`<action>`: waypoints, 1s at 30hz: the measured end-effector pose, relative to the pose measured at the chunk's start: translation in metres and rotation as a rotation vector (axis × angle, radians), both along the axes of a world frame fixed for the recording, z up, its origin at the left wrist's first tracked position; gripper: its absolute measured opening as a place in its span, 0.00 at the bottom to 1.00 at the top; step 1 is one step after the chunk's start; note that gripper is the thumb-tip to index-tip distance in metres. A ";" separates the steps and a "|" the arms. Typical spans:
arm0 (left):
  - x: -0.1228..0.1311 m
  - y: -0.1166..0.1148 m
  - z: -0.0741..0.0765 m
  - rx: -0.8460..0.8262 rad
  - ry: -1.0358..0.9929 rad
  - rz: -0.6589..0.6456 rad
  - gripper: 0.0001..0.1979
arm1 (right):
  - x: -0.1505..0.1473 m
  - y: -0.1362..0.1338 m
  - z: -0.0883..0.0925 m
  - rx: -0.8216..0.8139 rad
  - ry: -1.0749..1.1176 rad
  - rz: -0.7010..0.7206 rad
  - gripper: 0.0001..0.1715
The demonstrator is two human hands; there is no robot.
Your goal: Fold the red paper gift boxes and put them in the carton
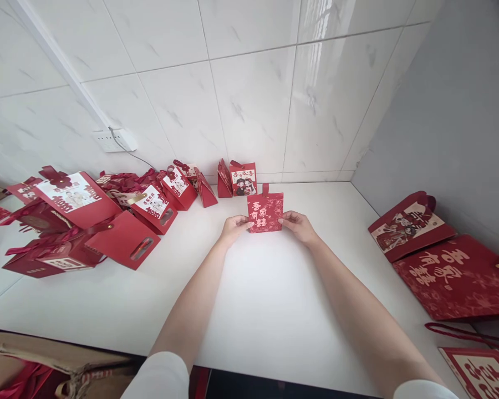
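A small red gift box (265, 211) with white characters on its front stands on the white table (253, 310), a little past the middle. My left hand (233, 227) pinches its left edge and my right hand (298, 225) pinches its right edge. Both hands have their fingers closed on the box. A short red tab sticks up from the box's top.
A heap of red gift boxes and bags (83, 221) lies at the left along the tiled wall. Two small red boxes (237, 178) stand at the back. Larger flat red bags (453, 271) lie at the right. A wall socket (114, 140) with a cable is at the left.
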State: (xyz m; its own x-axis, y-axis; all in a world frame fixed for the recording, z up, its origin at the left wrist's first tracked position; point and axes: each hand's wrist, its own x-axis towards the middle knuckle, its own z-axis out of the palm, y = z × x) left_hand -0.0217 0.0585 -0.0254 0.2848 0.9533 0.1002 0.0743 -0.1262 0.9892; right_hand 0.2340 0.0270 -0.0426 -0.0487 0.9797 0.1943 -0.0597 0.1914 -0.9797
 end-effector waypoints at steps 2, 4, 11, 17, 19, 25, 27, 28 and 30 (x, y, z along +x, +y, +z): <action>-0.004 0.003 -0.002 0.035 0.078 -0.011 0.16 | 0.001 0.001 -0.002 -0.005 -0.044 0.007 0.23; -0.008 0.005 -0.003 0.057 0.148 -0.017 0.16 | 0.002 0.001 -0.004 -0.005 -0.113 0.019 0.23; -0.013 0.007 -0.005 0.088 0.201 -0.035 0.17 | 0.002 -0.003 -0.002 0.024 -0.315 -0.006 0.19; -0.017 0.010 -0.004 0.044 0.167 -0.091 0.19 | 0.001 -0.003 0.001 -0.005 -0.303 0.036 0.21; -0.018 0.011 -0.003 0.018 0.161 -0.108 0.20 | 0.001 -0.003 0.001 -0.020 -0.284 0.050 0.22; -0.018 0.008 0.001 -0.024 0.149 -0.128 0.20 | 0.006 0.000 -0.001 -0.058 -0.247 0.119 0.23; -0.018 0.007 0.002 -0.017 0.155 -0.108 0.20 | 0.007 0.001 -0.002 -0.065 -0.231 0.131 0.24; -0.018 0.006 0.002 -0.015 0.159 -0.099 0.20 | 0.007 0.001 -0.002 -0.068 -0.221 0.131 0.24; -0.016 0.004 0.003 -0.010 0.163 -0.088 0.20 | 0.007 0.000 -0.001 -0.064 -0.197 0.128 0.25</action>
